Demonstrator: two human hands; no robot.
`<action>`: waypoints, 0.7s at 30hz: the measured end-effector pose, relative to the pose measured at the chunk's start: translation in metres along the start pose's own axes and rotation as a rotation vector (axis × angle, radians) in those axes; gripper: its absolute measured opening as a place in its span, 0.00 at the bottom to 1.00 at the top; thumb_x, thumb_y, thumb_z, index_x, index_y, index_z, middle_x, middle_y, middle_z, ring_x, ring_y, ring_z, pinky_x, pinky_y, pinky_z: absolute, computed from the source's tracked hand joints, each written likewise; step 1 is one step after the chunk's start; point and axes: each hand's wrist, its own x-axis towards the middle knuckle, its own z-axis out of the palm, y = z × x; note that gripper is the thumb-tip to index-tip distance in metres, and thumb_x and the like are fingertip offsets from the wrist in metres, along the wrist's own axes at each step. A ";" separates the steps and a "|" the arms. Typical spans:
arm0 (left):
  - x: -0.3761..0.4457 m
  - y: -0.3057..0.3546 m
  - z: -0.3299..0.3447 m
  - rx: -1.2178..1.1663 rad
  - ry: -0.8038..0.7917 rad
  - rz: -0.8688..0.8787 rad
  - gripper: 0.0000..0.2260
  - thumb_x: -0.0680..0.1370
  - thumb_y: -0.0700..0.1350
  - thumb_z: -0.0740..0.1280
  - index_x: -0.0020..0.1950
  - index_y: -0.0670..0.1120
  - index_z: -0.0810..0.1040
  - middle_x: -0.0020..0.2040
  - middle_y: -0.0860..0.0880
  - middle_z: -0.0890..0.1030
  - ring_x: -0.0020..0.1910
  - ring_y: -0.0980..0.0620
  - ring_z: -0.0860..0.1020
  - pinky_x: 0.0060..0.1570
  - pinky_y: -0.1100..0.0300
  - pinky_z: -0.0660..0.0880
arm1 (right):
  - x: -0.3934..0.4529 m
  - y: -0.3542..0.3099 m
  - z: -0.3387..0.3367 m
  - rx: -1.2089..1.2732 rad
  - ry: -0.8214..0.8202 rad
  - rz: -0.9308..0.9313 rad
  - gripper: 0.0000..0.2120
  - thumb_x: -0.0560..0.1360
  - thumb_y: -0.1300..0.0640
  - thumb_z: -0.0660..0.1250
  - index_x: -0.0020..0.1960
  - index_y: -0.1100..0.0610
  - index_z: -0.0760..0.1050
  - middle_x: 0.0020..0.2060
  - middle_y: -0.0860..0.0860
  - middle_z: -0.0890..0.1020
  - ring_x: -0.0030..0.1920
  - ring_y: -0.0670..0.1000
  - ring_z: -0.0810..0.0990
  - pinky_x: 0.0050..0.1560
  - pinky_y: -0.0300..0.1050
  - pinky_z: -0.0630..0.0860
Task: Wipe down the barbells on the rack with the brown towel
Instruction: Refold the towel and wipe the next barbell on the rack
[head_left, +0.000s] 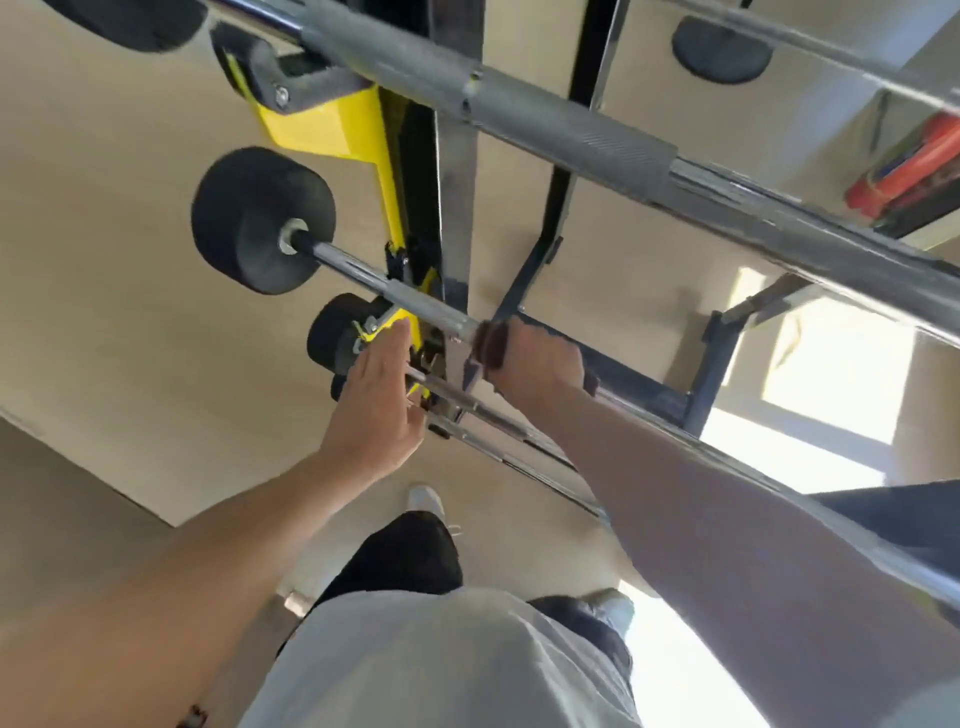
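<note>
Several barbells lie across a yellow and black rack (332, 124), seen from above. My right hand (535, 358) grips the brown towel (493, 345) wrapped around the chrome bar of a middle barbell (363, 275), just right of the rack upright. That barbell carries a black round weight (260, 218) at its left end. My left hand (379, 395) is held flat with straight fingers, next to the rack, above a lower barbell (452, 392); it holds nothing. A large grey knurled barbell (545, 124) crosses the top of the view.
A smaller black weight (332, 332) sits on the lower bar at the left. The rack's black base frame (706, 364) stands on a pale wooden floor. A red object (914, 171) is at the far right. My legs and white shoes (426, 501) are below.
</note>
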 end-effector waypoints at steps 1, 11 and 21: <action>0.003 -0.012 -0.009 0.016 0.002 -0.004 0.41 0.75 0.40 0.72 0.81 0.45 0.50 0.80 0.46 0.58 0.79 0.47 0.56 0.77 0.55 0.53 | 0.012 -0.023 0.000 0.009 0.022 -0.020 0.10 0.75 0.53 0.67 0.56 0.52 0.73 0.43 0.50 0.82 0.39 0.56 0.80 0.38 0.48 0.72; 0.014 -0.048 -0.038 0.079 -0.036 0.018 0.41 0.76 0.44 0.73 0.81 0.47 0.51 0.81 0.48 0.56 0.80 0.50 0.54 0.77 0.52 0.58 | 0.049 -0.089 0.003 0.007 0.094 -0.089 0.11 0.78 0.54 0.68 0.59 0.54 0.74 0.44 0.51 0.80 0.44 0.55 0.82 0.41 0.49 0.75; 0.019 0.047 -0.017 0.054 -0.117 0.221 0.39 0.76 0.44 0.72 0.81 0.47 0.53 0.80 0.48 0.59 0.80 0.49 0.56 0.77 0.53 0.56 | -0.011 0.006 -0.004 0.021 -0.009 -0.003 0.16 0.76 0.51 0.69 0.61 0.52 0.72 0.43 0.50 0.81 0.43 0.54 0.81 0.46 0.52 0.79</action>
